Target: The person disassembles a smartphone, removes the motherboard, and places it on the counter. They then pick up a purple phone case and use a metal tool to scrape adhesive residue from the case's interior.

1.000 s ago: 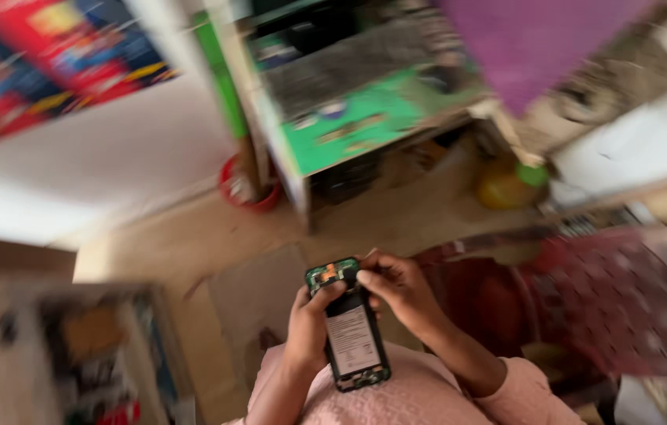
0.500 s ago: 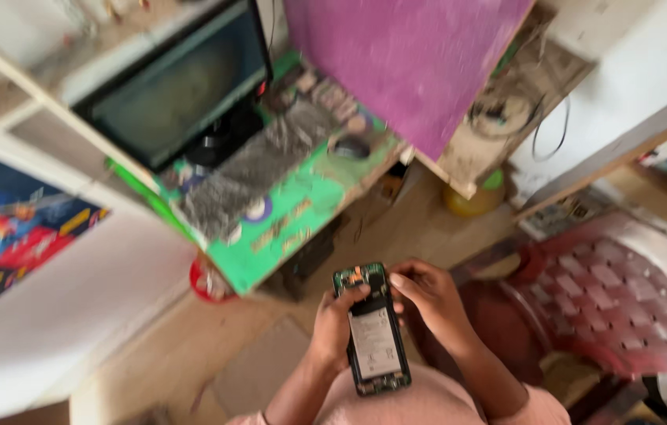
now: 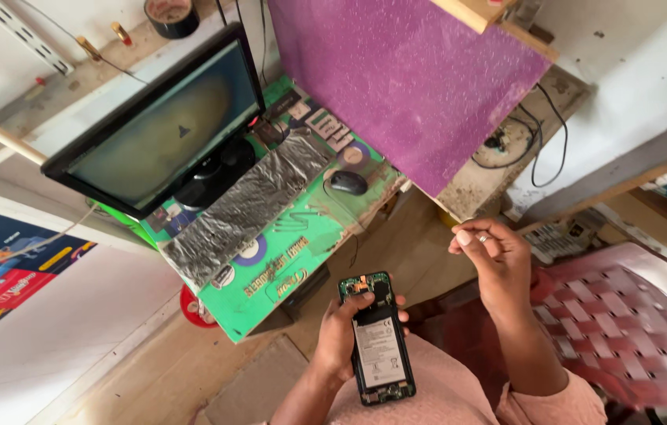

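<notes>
My left hand (image 3: 339,338) holds an opened mobile phone (image 3: 376,340) upright over my lap, its back cover off, so the battery and green circuit board show. My right hand (image 3: 492,256) is raised to the right of the phone, apart from it, with fingers pinched together near the tip; whether something tiny sits between them I cannot tell. A ring shows on one finger.
A green desk (image 3: 286,260) holds a monitor (image 3: 160,134), a foil-covered keyboard (image 3: 247,208) and a mouse (image 3: 347,182). A purple board (image 3: 404,79) leans at the top. A red plastic chair (image 3: 632,323) stands at the right. A tape roll (image 3: 170,14) sits on a shelf.
My right hand has left the phone's top edge and lifted away up to the right. The view has tilted up toward the desk and monitor.
</notes>
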